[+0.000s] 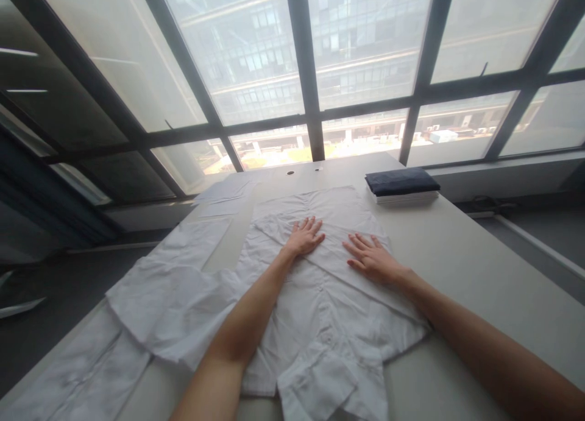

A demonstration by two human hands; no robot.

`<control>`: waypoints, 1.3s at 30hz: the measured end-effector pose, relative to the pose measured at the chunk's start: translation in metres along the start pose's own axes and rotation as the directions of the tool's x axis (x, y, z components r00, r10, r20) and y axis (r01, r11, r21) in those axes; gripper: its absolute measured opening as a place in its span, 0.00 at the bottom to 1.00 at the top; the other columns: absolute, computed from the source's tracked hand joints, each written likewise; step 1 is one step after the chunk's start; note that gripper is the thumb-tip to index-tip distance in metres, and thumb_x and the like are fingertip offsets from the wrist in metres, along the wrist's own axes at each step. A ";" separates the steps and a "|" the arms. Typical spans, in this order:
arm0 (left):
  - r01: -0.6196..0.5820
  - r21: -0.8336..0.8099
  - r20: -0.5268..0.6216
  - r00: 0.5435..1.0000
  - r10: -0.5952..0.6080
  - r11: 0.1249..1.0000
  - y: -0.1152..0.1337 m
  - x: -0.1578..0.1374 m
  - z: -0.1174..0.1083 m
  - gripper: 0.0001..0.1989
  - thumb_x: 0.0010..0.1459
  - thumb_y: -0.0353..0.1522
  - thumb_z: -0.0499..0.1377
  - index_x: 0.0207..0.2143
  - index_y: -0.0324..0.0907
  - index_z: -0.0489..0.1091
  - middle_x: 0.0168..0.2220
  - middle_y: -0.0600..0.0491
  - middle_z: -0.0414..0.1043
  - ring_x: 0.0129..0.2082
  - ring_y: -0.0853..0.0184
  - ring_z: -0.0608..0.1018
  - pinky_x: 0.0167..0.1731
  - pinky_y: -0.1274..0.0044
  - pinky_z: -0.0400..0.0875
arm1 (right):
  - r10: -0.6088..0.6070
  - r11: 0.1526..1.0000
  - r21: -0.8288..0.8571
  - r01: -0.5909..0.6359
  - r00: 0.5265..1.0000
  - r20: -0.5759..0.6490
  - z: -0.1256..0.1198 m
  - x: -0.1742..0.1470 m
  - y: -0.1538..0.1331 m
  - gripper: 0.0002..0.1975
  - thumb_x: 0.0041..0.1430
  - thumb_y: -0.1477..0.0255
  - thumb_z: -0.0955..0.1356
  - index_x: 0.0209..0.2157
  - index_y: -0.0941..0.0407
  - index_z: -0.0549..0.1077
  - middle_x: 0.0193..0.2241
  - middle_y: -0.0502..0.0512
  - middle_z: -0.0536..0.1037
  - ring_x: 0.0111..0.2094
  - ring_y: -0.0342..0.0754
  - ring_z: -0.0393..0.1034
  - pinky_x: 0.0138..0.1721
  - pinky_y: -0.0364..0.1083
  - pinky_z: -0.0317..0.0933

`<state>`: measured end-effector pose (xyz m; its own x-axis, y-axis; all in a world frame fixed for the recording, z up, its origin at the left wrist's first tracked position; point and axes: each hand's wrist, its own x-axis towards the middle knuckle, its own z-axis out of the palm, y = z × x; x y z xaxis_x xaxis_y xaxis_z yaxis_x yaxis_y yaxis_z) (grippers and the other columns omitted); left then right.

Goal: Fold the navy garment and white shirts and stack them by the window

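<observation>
A white button-up shirt lies spread on the table, creased, with its row of buttons running down the middle. One part of it stretches out to the left, and a sleeve or flap is folded over near the bottom edge. My left hand rests flat on the middle of the cloth, fingers spread. To its right, my right hand also presses flat on the shirt, fingers apart. Neither hand grips the fabric.
A dark blue folded cloth tops a white stack at the table's back right. More white garments lie along the left side, and white sheets at the far left. Large windows rise beyond the white table.
</observation>
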<state>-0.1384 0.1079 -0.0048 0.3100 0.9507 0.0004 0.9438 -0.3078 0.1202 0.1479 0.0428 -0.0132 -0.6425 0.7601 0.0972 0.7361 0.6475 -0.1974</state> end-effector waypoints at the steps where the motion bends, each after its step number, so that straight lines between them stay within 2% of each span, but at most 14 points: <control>1: 0.003 -0.006 -0.004 1.000 -0.003 1.000 0.001 0.000 0.000 0.34 0.69 0.51 0.44 0.72 0.49 0.52 0.74 0.46 0.40 0.74 0.52 0.44 0.68 0.52 0.36 | 0.000 1.000 -0.002 0.000 1.000 0.000 0.000 0.000 0.000 0.34 0.72 0.51 0.53 0.71 0.53 0.55 0.72 0.62 0.49 0.73 0.59 0.40 0.68 0.68 0.36; 5: -0.001 -0.117 -0.016 1.000 -0.001 0.993 0.002 0.000 -0.009 0.32 0.68 0.49 0.49 0.70 0.48 0.57 0.73 0.44 0.45 0.73 0.51 0.47 0.68 0.51 0.40 | -0.005 1.000 0.006 0.005 1.000 -0.004 0.001 0.000 0.000 0.33 0.71 0.52 0.54 0.70 0.52 0.56 0.72 0.61 0.51 0.73 0.59 0.41 0.68 0.68 0.37; 9: -0.011 -0.183 -0.114 0.993 -0.010 0.983 -0.008 -0.018 -0.036 0.29 0.69 0.42 0.50 0.69 0.43 0.58 0.71 0.45 0.54 0.72 0.59 0.54 0.68 0.64 0.52 | -0.003 1.000 0.000 0.003 1.000 -0.012 0.005 0.001 0.001 0.32 0.71 0.53 0.54 0.70 0.52 0.57 0.72 0.61 0.52 0.72 0.60 0.43 0.68 0.68 0.39; 13: 0.053 -0.161 -0.191 0.978 -0.084 0.985 -0.033 -0.067 -0.065 0.28 0.68 0.39 0.51 0.68 0.40 0.61 0.68 0.48 0.62 0.67 0.65 0.64 0.66 0.74 0.56 | -0.006 1.000 -0.017 0.006 1.000 -0.026 0.011 0.000 0.005 0.32 0.71 0.53 0.54 0.70 0.53 0.58 0.72 0.61 0.52 0.72 0.60 0.43 0.68 0.67 0.40; 16: 0.201 -0.133 -0.236 0.945 -0.228 0.971 -0.061 -0.120 -0.080 0.26 0.67 0.37 0.53 0.65 0.40 0.65 0.65 0.48 0.67 0.64 0.64 0.69 0.64 0.76 0.60 | -0.001 1.000 -0.027 0.000 0.999 -0.036 0.018 0.001 0.009 0.33 0.71 0.53 0.53 0.70 0.53 0.59 0.71 0.60 0.53 0.72 0.60 0.43 0.68 0.68 0.40; 18: 0.332 -0.115 -0.265 0.898 -0.351 0.936 -0.084 -0.159 -0.087 0.25 0.66 0.36 0.54 0.63 0.39 0.67 0.63 0.46 0.69 0.63 0.62 0.71 0.64 0.75 0.61 | 0.002 1.000 -0.031 -0.004 0.999 -0.047 0.024 0.001 0.012 0.33 0.70 0.53 0.53 0.69 0.52 0.59 0.71 0.60 0.54 0.72 0.60 0.44 0.68 0.68 0.41; 20: 0.468 -0.098 -0.290 0.831 -0.475 0.878 -0.108 -0.199 -0.093 0.24 0.65 0.34 0.54 0.62 0.39 0.69 0.62 0.44 0.70 0.62 0.60 0.72 0.63 0.73 0.63 | 0.004 0.999 -0.033 -0.006 0.998 -0.061 0.029 0.002 0.016 0.33 0.70 0.52 0.53 0.69 0.51 0.60 0.71 0.59 0.55 0.72 0.60 0.44 0.67 0.69 0.42; 24: 0.705 -0.075 -0.335 0.648 -0.684 0.705 -0.154 -0.278 -0.099 0.23 0.64 0.33 0.55 0.60 0.37 0.70 0.61 0.39 0.71 0.61 0.55 0.73 0.60 0.69 0.66 | -0.001 0.999 -0.034 -0.002 0.996 -0.093 0.041 0.004 0.025 0.33 0.69 0.51 0.53 0.68 0.51 0.62 0.70 0.59 0.56 0.72 0.60 0.45 0.67 0.68 0.43; 28: 0.844 -0.090 -0.355 0.469 -0.809 0.529 -0.189 -0.338 -0.093 0.25 0.63 0.32 0.55 0.61 0.35 0.68 0.58 0.34 0.72 0.60 0.51 0.74 0.57 0.66 0.68 | 0.012 1.000 -0.006 -0.013 0.995 -0.103 0.046 0.006 0.032 0.33 0.67 0.51 0.54 0.68 0.50 0.63 0.70 0.58 0.58 0.71 0.60 0.47 0.67 0.68 0.44; 31: 0.892 -0.130 -0.345 0.368 -0.863 0.432 -0.208 -0.362 -0.083 0.25 0.60 0.31 0.57 0.59 0.33 0.70 0.55 0.33 0.74 0.59 0.49 0.75 0.57 0.64 0.68 | 0.017 1.000 0.013 -0.016 0.994 -0.108 0.046 0.006 0.033 0.33 0.67 0.52 0.55 0.67 0.51 0.64 0.69 0.62 0.59 0.70 0.62 0.49 0.67 0.67 0.45; 34: 0.895 -0.191 -0.334 0.326 -0.884 0.403 -0.221 -0.369 -0.073 0.23 0.57 0.30 0.59 0.56 0.34 0.73 0.54 0.36 0.76 0.58 0.51 0.76 0.56 0.67 0.69 | 0.016 1.000 0.017 -0.014 0.995 -0.099 0.044 0.005 0.035 0.33 0.67 0.53 0.55 0.68 0.52 0.64 0.69 0.65 0.59 0.70 0.64 0.48 0.66 0.66 0.45; 37: 0.867 -0.256 -0.360 0.325 -0.874 0.428 -0.225 -0.368 -0.069 0.25 0.55 0.27 0.59 0.56 0.35 0.73 0.55 0.41 0.76 0.57 0.56 0.77 0.55 0.73 0.70 | 0.004 1.000 0.005 -0.004 0.995 -0.099 0.044 0.005 0.037 0.34 0.68 0.53 0.55 0.68 0.53 0.63 0.69 0.66 0.58 0.70 0.63 0.48 0.65 0.65 0.47; 39: 0.840 -0.285 -0.407 0.329 -0.852 0.461 -0.222 -0.363 -0.072 0.28 0.55 0.25 0.56 0.60 0.35 0.70 0.58 0.43 0.74 0.58 0.58 0.76 0.56 0.74 0.70 | -0.002 1.000 -0.003 0.001 0.995 -0.103 0.045 0.005 0.040 0.34 0.68 0.53 0.55 0.68 0.54 0.63 0.69 0.67 0.58 0.70 0.63 0.49 0.65 0.64 0.48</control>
<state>-0.4684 -0.1667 0.0395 -0.7486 0.5904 0.3018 0.6630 0.6673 0.3392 0.1642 0.0698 -0.0647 -0.6186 0.7606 0.1971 0.7358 0.6487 -0.1944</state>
